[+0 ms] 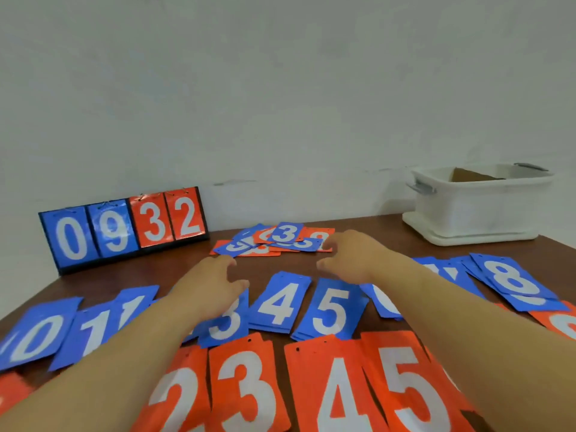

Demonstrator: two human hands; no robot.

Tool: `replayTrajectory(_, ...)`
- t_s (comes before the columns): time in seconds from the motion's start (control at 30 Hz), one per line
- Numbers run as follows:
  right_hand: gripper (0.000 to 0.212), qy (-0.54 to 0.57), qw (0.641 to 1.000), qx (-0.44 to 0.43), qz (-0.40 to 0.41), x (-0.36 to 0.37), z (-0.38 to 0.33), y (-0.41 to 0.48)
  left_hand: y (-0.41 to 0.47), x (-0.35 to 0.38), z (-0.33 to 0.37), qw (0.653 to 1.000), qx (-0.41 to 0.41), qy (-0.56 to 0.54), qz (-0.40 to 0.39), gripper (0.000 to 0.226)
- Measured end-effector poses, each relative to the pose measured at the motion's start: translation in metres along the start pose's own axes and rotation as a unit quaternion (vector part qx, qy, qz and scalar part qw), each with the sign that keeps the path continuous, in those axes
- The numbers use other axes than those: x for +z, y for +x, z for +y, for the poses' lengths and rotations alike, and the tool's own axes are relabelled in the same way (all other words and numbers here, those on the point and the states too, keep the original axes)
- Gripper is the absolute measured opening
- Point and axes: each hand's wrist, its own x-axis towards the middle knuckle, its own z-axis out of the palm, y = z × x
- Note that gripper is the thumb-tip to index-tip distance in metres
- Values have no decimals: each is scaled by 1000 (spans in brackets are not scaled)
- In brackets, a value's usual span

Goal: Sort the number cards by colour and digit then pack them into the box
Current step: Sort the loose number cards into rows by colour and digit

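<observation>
Your left hand point(215, 280) and right hand point(352, 257) hover loose-fingered, holding nothing, beside the mixed card pile point(280, 241) near the table's point(140, 272) far edge; box point(477, 210) at far-right corner.

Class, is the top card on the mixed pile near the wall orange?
No, the card lying on top of the mixed pile is a blue 3.

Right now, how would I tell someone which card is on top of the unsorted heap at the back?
Start at the scoreboard stand reading 0932 against the wall. Just right of it on the table lies a messy heap of blue and orange cards. Its top card is blue with a white 3, the only digit there showing whole.
</observation>
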Motion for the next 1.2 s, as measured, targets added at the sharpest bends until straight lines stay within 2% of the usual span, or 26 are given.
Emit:
replayTrajectory(0.27,44,-15,1000,14,-20,35,9,132,134,27,-38,999,-40,13,-2,61)
replayTrajectory(0.4,57,-16,998,29,-49,55,16,179,180,40,-51,997,-63,48,-12,68)
replayTrajectory(0.57,62,-22,997,41,-62,63,25,195,195,52,-61,994,-84,44,-51,65)
replayTrajectory(0.7,65,20,997,54,-60,56,27,193,196,49,-61,991,-130,-19,-22,64)
replayTrajectory(0.8,53,36,996,59,-54,52,30,187,190,43,-58,989,-131,-63,16,55)
replayTrajectory(0.87,40,78,994,67,-48,47,30,180,184,40,-56,989,-111,-95,33,40)
replayTrajectory(0.97,29,206,969,125,-47,36,29,167,172,31,-58,985,-108,-114,74,23)
replayTrajectory(1.13,12,306,941,142,-38,6,22,123,125,-8,-57,969,-110,-179,132,29)
replayTrajectory(1.2,24,390,912,119,-41,-4,20,99,100,-24,-51,957,-92,-228,156,33)
